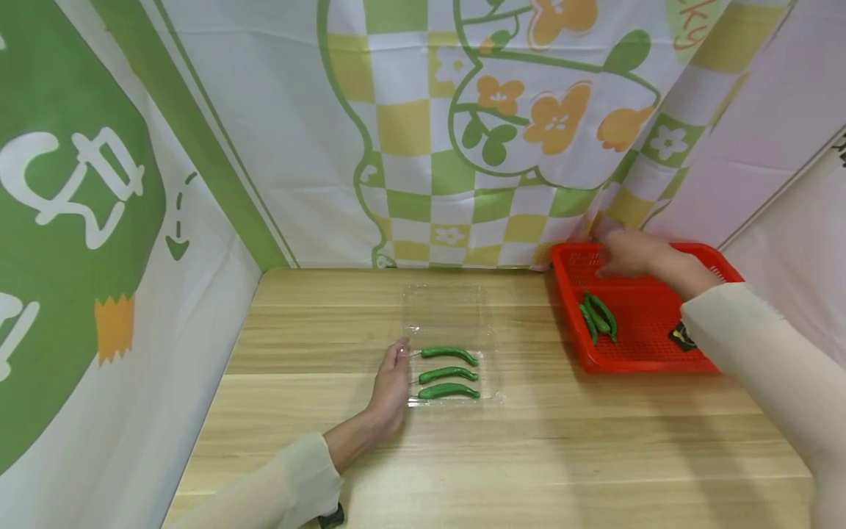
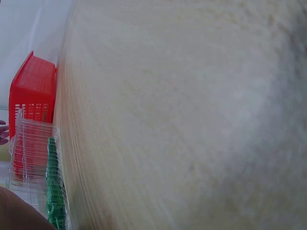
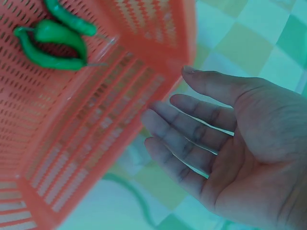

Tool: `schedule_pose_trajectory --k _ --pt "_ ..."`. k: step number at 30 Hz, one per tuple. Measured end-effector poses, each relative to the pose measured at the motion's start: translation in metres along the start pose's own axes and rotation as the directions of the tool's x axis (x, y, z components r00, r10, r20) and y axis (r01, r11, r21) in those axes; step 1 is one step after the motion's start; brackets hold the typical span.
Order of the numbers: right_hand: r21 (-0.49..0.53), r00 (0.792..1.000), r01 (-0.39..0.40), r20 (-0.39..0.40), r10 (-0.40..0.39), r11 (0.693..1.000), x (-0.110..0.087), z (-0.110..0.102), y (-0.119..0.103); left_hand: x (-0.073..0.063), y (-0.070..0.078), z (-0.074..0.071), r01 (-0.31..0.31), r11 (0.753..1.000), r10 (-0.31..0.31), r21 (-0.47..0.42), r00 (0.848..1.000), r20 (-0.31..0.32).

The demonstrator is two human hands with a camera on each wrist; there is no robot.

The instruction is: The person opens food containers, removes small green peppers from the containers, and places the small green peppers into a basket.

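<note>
My left hand rests along the left side of a clear plastic box, its fingers against the edge. The box lies with its lid folded back on the far side. Three green chili peppers lie in it in a row, stems to the left. Over the far side of a red plastic basket is my right hand. In the right wrist view its fingers are spread and only slightly bent, with nothing in them. Three more green peppers lie on the basket's floor.
A small black item with yellow marks lies in the basket, partly hidden by my right sleeve. The wooden table ends at a patterned cloth wall behind. Another wall borders the left side.
</note>
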State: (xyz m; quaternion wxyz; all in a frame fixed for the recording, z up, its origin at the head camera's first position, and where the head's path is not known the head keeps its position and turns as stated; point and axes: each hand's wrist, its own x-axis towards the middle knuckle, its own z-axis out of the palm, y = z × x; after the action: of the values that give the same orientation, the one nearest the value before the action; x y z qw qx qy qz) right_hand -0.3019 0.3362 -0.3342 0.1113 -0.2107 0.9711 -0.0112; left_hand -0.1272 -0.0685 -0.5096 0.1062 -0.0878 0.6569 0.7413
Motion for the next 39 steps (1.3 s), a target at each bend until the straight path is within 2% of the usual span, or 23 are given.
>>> schedule_pose_trajectory --k 4,11,15,24,31,39 --pt "-0.065 0.999 0.025 -0.04 -0.028 0.998 -0.001 -0.005 -0.02 0.001 -0.001 0.0 -0.002 1.0 0.002 0.003 1.0 -0.001" --pt "-0.103 0.997 0.006 -0.073 -0.014 0.995 -0.005 -0.013 -0.054 0.002 -0.001 0.0 -0.012 1.0 0.012 0.0 1.0 -0.003" --pt "-0.133 0.993 0.046 -0.104 -0.06 0.99 -0.005 -0.014 -0.071 0.002 -0.001 0.0 -0.012 1.0 0.012 0.008 1.0 -0.001" --pt "-0.124 0.976 0.124 -0.161 -0.143 0.985 -0.005 -0.01 -0.112 0.001 0.0 -0.001 -0.007 1.0 0.007 0.016 1.0 0.003" --pt "-0.167 0.957 0.216 -0.159 -0.243 0.962 -0.003 -0.001 -0.138 0.002 -0.001 -0.001 -0.008 1.0 0.008 0.009 1.0 -0.003" --pt "-0.152 0.941 0.301 -0.112 -0.319 0.941 0.001 0.011 -0.168 0.002 -0.001 -0.001 -0.006 1.0 0.006 0.005 1.0 -0.009"
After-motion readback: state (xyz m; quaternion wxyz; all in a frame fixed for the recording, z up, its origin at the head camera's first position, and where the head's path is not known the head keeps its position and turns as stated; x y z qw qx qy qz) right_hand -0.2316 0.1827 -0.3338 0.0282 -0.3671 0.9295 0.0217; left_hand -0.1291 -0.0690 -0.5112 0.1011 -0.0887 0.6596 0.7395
